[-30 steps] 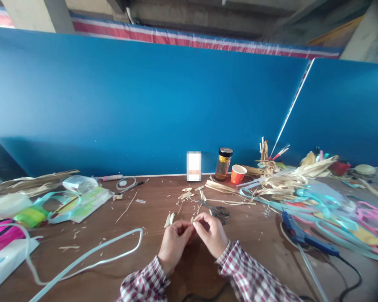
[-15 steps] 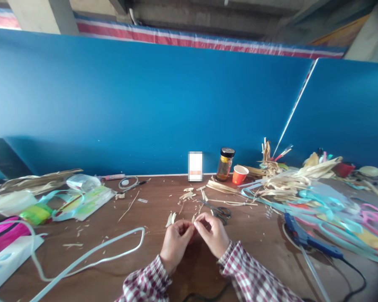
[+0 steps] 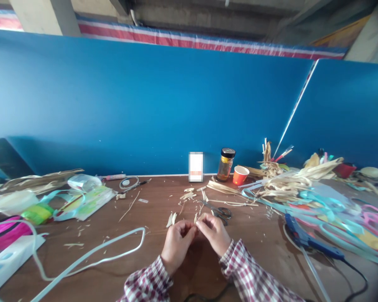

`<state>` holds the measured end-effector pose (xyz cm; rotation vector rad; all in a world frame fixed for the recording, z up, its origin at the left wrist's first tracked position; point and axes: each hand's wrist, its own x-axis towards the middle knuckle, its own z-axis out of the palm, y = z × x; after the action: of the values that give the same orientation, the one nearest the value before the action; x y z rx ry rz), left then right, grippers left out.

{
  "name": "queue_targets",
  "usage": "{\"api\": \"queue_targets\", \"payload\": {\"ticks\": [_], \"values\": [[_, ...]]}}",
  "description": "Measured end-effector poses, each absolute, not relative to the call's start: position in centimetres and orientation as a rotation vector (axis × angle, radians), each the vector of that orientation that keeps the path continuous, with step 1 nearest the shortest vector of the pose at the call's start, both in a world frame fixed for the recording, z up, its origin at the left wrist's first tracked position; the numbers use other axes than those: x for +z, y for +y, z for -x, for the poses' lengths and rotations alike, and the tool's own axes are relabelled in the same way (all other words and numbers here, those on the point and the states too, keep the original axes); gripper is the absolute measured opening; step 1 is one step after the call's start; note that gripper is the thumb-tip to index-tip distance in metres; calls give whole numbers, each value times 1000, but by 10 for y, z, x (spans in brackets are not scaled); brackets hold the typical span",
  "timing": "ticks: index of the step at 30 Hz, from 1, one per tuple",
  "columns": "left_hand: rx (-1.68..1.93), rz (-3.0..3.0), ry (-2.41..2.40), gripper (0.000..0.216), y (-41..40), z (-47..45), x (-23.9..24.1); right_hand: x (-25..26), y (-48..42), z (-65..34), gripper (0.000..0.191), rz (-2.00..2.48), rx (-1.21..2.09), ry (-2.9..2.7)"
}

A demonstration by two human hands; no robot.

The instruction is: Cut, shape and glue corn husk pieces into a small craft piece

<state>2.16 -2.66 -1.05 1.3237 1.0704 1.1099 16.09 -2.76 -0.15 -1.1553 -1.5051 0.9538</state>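
Note:
My left hand (image 3: 179, 242) and my right hand (image 3: 214, 233) meet fingertip to fingertip above the table, thumbs and forefingers pinched. A small pale piece of dried corn husk (image 3: 195, 217) pokes up between them; most of it is hidden by the fingers. Left of the hands lie a couple of petal-shaped husk pieces (image 3: 171, 219). Just beyond my right hand rest dark-handled scissors (image 3: 223, 214), blades towards the husk scraps (image 3: 189, 194).
A hot glue gun (image 3: 311, 239) with its cord lies right, before a heap of husks (image 3: 283, 184) and ribbons. A lidded jar (image 3: 226, 164) and red paper cup (image 3: 240, 175) stand by the blue partition (image 3: 164, 105). A white cable (image 3: 113, 247) loops left, near plastic packets (image 3: 96, 201).
Both hands stay together with only slight finger movement. A little more of the husk piece shows above the fingertips. The view has shifted very slightly.

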Motion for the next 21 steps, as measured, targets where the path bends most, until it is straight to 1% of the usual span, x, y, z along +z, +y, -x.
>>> {"api": "queue_targets", "payload": {"ticks": [5,8,16,21], "values": [[1146,-1402,1096,20,-27,-21,-8,-2,-27,-161,30,1149,1071,-1436],[1148,-1405,1095,22,-26,-21,-10,-2,-27,-161,32,1148,1083,-1426],[1106,-1102,995,27,-25,-21,-9,-3,-27,-160,25,1175,1072,-1435],[1109,-1109,988,28,-25,-21,-11,-3,-26,-160,22,1188,1068,-1447]]}}
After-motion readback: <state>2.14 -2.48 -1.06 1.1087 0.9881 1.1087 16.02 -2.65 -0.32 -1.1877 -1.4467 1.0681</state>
